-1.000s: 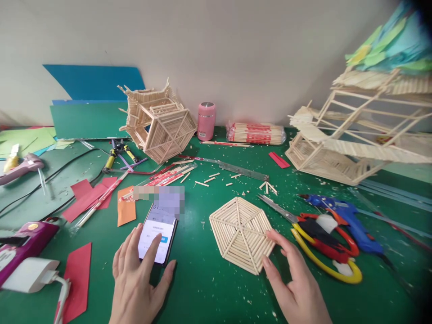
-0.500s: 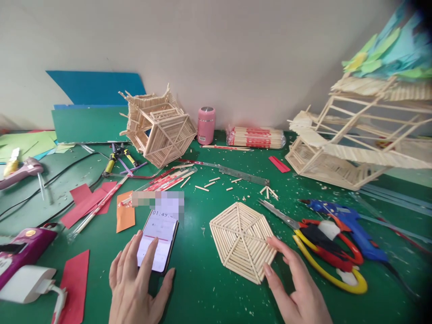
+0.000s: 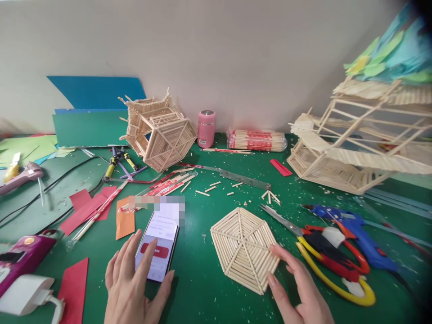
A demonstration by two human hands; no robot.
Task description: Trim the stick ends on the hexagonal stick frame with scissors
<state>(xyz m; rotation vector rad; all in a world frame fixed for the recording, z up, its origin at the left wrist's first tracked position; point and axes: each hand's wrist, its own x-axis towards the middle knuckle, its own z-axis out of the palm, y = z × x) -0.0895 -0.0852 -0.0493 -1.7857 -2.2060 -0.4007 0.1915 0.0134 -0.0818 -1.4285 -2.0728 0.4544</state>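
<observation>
My left hand (image 3: pixel 133 281) hovers over a smartphone (image 3: pixel 161 238), fingers spread and holding nothing. Its index fingertip is at the lit screen, where a red button shows; whether it touches cannot be made out. Flat on the table lies a hexagonal panel (image 3: pixel 238 256) made of thin wooden sticks, with spokes meeting at its middle. My right hand (image 3: pixel 297 288) holds the right corner of this panel between thumb and index finger. Scissors (image 3: pixel 324 252) with red and yellow handles and a blue glue gun (image 3: pixel 351 229) lie to its right.
Stick-built lantern-like frames stand at the back, one at centre left (image 3: pixel 162 130) and a larger one (image 3: pixel 357 148) at right. A pink flask (image 3: pixel 206 128) and bundled sticks (image 3: pixel 256 140) are by the wall. Red paper (image 3: pixel 74 288), a white charger (image 3: pixel 27 294) and cables lie left.
The phone screen has switched from a running time display to a page with a red button. The view has tilted slightly upward; both hands keep nearly the same place.
</observation>
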